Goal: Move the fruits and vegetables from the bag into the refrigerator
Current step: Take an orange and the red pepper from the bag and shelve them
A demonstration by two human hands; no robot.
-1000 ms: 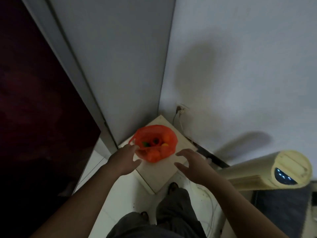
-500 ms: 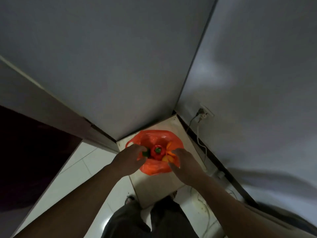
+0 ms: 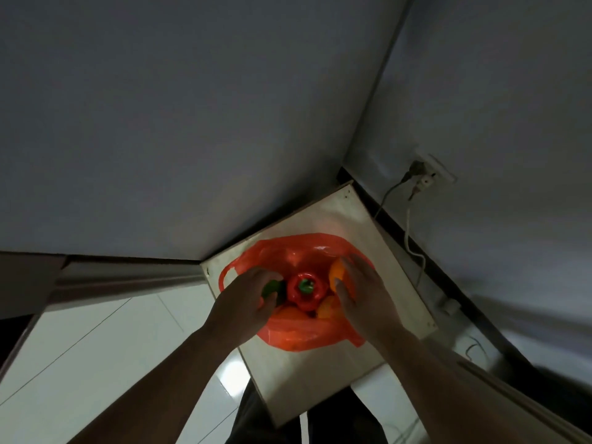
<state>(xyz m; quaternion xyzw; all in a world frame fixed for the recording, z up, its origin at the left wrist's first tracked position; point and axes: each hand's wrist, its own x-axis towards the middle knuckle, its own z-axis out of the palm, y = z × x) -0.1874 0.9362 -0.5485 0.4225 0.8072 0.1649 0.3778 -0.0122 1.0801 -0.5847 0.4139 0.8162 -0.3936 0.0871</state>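
Beige tabletop [image 3: 320, 373] in grey corner holds bag [image 3: 298, 334]; left hand [image 3: 243, 302] grips green fruit [image 3: 269, 287], right hand [image 3: 368, 296] orange fruit [image 3: 338, 274].

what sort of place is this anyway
Likely a corner of a home, perhaps a kitchen: a pale tiled floor, a wall socket with plugs in it, and a low table holding an orange bag of produce, a red pepper among it.

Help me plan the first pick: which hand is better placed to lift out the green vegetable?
Left. The left hand curls round the green vegetable in the bag; the right hand cups the orange fruit, across the red pepper.
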